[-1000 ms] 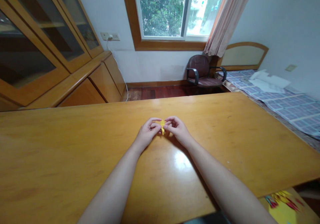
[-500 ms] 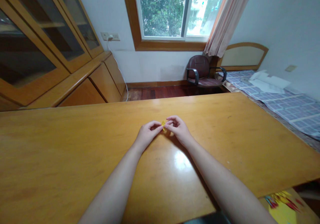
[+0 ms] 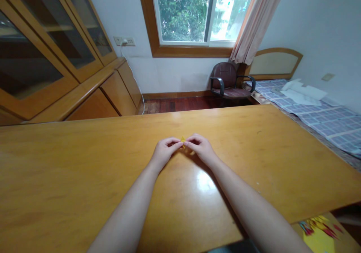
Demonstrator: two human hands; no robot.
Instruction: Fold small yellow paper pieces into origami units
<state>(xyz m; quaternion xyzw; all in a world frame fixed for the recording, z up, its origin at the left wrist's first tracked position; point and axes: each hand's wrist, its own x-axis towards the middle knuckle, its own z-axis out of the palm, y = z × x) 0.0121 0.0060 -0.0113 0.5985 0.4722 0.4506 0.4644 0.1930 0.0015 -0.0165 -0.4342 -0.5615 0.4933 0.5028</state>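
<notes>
A small yellow folded piece (image 3: 183, 139), which looks like paper, is pinched between my two hands just above the wooden table (image 3: 84, 177). My left hand (image 3: 166, 148) grips its left side between thumb and fingers. From the right, my right hand (image 3: 201, 146) pinches it the same way, and the two thumb tips almost meet at its lower part. Its pointed top shows above the fingertips; the fingers cover most of the rest, so its full shape cannot be made out.
Below the table's right edge lies a yellow sheet (image 3: 318, 240) with several colourful pieces (image 3: 318, 224). A dark object (image 3: 234, 246) is at the bottom edge. Beyond the table stand an armchair (image 3: 229, 81), a bed (image 3: 316, 106) and a glass-door cabinet (image 3: 47, 46).
My right hand's fingers have curled down and closed in on the yellow piece, where its index finger was raised before. My left hand has barely moved.
</notes>
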